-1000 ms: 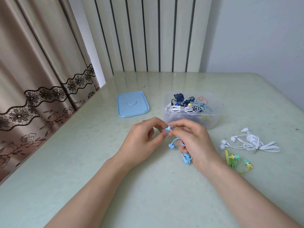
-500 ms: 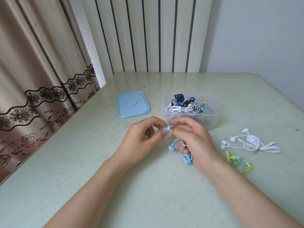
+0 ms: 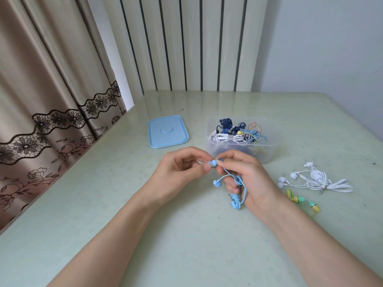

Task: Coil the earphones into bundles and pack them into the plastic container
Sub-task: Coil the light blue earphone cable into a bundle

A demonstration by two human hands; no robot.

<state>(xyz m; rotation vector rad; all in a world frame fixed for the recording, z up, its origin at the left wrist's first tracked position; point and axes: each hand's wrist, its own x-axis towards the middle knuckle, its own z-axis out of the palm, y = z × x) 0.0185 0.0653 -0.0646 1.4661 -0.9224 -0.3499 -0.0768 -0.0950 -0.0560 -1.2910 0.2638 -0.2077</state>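
My left hand (image 3: 182, 172) pinches one earbud of the light blue earphones (image 3: 237, 190) between thumb and forefinger. My right hand (image 3: 246, 179) holds the same earbud's stem and keeps the coiled blue cable in its curled fingers; the second earbud and the jack hang below. Just behind my hands stands the clear plastic container (image 3: 267, 150), with several coiled earphones in blue, white and yellow inside. White earphones (image 3: 317, 179) lie loosely to the right, and green-and-yellow earphones (image 3: 300, 200) lie beside my right wrist.
The container's light blue lid (image 3: 167, 131) lies flat on the pale green table (image 3: 186, 245), left of the container. A curtain hangs along the table's left edge, and a ribbed white panel stands behind the far edge.
Both hands have stayed in place in front of the container. The fingers have shifted slightly on the blue earbud.
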